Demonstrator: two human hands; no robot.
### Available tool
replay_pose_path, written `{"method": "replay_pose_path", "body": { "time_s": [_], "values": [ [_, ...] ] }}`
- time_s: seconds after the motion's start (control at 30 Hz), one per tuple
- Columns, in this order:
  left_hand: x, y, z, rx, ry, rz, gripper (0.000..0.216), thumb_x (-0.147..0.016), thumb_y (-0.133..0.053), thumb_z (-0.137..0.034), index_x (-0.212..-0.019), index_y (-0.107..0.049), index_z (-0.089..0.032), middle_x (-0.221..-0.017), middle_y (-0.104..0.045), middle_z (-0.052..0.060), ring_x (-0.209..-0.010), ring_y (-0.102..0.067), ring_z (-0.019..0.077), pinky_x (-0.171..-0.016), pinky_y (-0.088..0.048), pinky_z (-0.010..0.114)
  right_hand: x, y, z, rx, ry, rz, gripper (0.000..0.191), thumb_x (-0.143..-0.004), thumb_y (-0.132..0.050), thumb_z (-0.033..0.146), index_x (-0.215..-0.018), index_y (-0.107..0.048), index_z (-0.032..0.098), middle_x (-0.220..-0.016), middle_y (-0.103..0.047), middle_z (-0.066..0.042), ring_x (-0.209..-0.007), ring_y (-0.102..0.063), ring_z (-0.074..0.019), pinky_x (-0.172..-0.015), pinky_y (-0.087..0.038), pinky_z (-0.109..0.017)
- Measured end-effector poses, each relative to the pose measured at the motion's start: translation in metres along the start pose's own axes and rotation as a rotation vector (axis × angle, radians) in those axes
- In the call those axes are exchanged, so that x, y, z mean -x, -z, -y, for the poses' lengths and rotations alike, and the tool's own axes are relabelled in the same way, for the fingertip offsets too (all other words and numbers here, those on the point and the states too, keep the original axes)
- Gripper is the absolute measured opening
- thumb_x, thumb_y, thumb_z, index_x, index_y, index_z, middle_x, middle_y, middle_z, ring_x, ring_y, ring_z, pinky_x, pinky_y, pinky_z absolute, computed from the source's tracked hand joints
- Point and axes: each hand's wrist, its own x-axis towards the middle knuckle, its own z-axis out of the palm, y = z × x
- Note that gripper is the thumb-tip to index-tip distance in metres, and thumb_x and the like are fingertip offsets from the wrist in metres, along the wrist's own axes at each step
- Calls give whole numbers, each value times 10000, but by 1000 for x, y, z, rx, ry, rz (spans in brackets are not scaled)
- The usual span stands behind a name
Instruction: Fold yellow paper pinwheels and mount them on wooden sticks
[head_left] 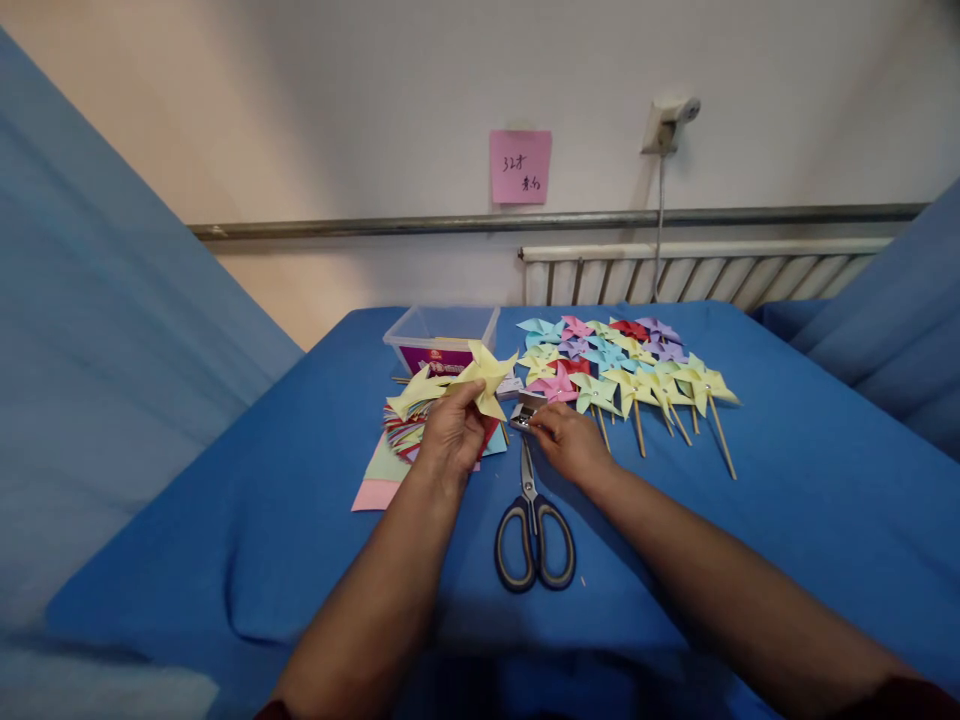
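My left hand (450, 432) is closed on a pale yellow folded paper pinwheel (484, 378), held up over a stack of coloured paper squares (405, 432). My right hand (570, 440) rests on the blue cloth and its fingers pinch a small metal box (523, 412), which looks like a tin of pins. Just below the two hands lie scissors (534, 530) with grey handles, blades pointing away from me.
Finished pinwheels on wooden sticks (637, 375) lie in rows at the right back. A clear plastic box (439, 335) stands behind the paper stack. The blue-covered table (787, 480) ends at a wall with a radiator (697, 275) and a pink note (520, 166).
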Motion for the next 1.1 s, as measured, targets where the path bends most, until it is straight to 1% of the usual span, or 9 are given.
{"method": "replay_pose_path", "body": {
  "time_s": [0.1,0.17,0.3,0.5,0.67,0.87,1.1],
  "values": [
    [0,1,3,4,-8,20,183,-637,-702,-14,-785,-693,-121,-770,-746,49,-688,-691,152,-707,-568,250,-15,-1,16,294,-64,173,300,-963,-454,242,-1036,-742,207,-1115,-709,-123,-1016,-669,-257,-830,-490,-332],
    [0,2,5,2,-15,37,193,-623,-715,-23,-788,-698,-123,-775,-750,50,-685,-695,156,-700,-572,256,-26,-2,24,406,-113,248,302,-941,-457,185,-1036,-744,171,-1096,-713,-160,-977,-689,-278,-796,-495,-336],
    [0,3,8,4,-23,45,240,-589,-737,-17,-798,-713,-131,-807,-765,50,-712,-707,161,-713,-576,254,-42,-5,30,434,-116,307,299,-882,-492,107,-1023,-753,143,-1054,-736,-185,-964,-707,-306,-781,-503,-342],
    [0,6,13,-84,-16,30,271,-553,-792,-84,-811,-721,-130,-797,-766,56,-699,-711,181,-688,-575,282,-56,-6,35,427,-100,390,307,-837,-548,105,-1060,-755,141,-1061,-747,-195,-979,-714,-311,-824,-515,-357],
    [-3,7,16,-102,-59,49,302,-520,-810,-92,-806,-720,-129,-793,-766,59,-707,-715,184,-720,-577,295,-55,-8,37,405,-75,394,334,-849,-534,106,-1116,-729,157,-1089,-745,-176,-1000,-707,-304,-831,-519,-351],
    [-6,10,19,-107,-58,73,316,-526,-811,-106,-833,-734,-116,-803,-769,69,-699,-711,186,-703,-578,292,-48,-7,34,364,-60,318,368,-874,-489,108,-1185,-677,174,-1127,-730,-163,-998,-703,-281,-810,-511,-331],
    [-7,10,19,-98,-60,76,324,-529,-809,-95,-845,-738,-106,-795,-767,79,-691,-710,195,-692,-571,290,-51,-11,26,265,-87,235,278,-887,-504,187,-1093,-691,167,-1022,-757,-138,-919,-709,-283,-741,-498,-328]
  ]
}}
